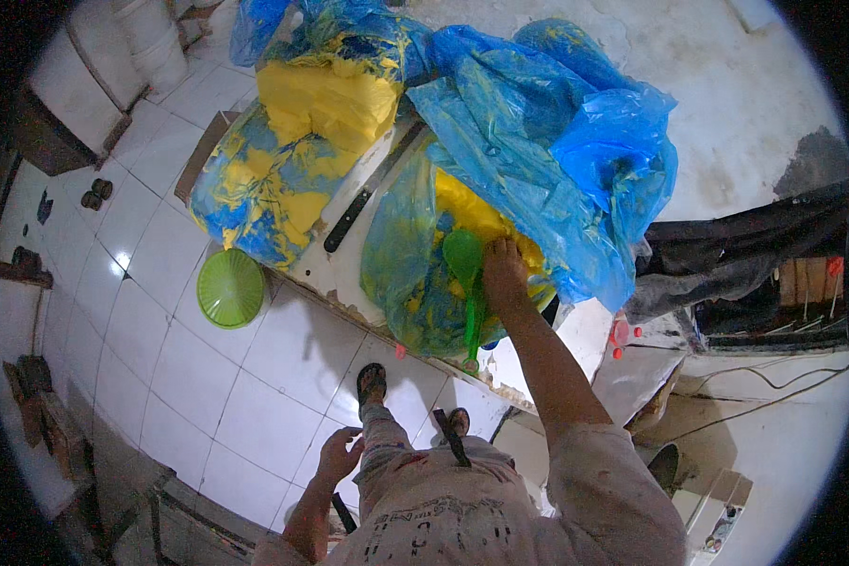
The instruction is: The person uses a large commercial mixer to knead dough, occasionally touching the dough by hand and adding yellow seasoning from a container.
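My right hand reaches over the table to a yellow, butter-like mass inside an opened blue plastic bag. Its fingers are curled against the mass, and what they hold, if anything, is hidden. Close on its left lies a green plastic ladle, bowl away from me and handle toward the table's near edge. My left hand hangs beside my leg, fingers loosely apart and holding nothing. Farther left, a larger yellow block rests on smeared blue plastic. Between the two lies a long knife with a black handle.
Crumpled blue plastic covers the table's far right part. A green ribbed basin is on the white tiled floor, left of the table edge. Dark cloth and loose cables are at the right. Slippers lie far left.
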{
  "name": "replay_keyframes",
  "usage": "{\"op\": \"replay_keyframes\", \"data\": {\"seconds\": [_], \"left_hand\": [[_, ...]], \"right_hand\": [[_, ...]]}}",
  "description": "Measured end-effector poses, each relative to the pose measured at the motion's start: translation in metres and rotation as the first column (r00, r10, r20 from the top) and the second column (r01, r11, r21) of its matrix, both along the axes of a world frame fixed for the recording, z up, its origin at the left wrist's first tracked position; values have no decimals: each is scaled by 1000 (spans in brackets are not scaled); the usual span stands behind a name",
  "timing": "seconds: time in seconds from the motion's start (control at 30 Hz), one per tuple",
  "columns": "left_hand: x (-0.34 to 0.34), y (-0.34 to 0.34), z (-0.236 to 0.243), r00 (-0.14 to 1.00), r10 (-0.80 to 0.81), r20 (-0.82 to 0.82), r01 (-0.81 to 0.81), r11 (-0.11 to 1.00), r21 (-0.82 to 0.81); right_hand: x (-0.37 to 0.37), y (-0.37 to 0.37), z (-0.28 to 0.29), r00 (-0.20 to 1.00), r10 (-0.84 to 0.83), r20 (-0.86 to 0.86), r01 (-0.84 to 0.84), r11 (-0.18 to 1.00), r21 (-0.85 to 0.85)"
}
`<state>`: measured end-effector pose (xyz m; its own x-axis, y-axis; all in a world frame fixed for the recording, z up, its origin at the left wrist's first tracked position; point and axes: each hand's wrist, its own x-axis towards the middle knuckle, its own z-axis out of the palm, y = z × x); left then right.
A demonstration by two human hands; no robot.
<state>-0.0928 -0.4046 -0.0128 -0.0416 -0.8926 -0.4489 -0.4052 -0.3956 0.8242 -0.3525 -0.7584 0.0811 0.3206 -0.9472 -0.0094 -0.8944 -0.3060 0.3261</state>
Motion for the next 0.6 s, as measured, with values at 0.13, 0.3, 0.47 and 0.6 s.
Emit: {"op": "replay_keyframes", "data": {"seconds": [0.13,0.3,0.47,0.6], "left_hand": [[11,8,-5,999,40,19,-41,998,42],[20,39,-31,997,62,42,-64,997,43],[32,67,-38,984,149,97,-156,985,72],[33,70,-45,981,33,191,-54,993,103]], "right_hand": [[-14,-3,-12,996,83,-44,-84,996,-37],[-37,-4,-39,994,83,-64,-93,981,-169],[4,4,11,992,-23,-127,56,964,261],[8,3,47,925,367,-97,-374,925,-62]]}}
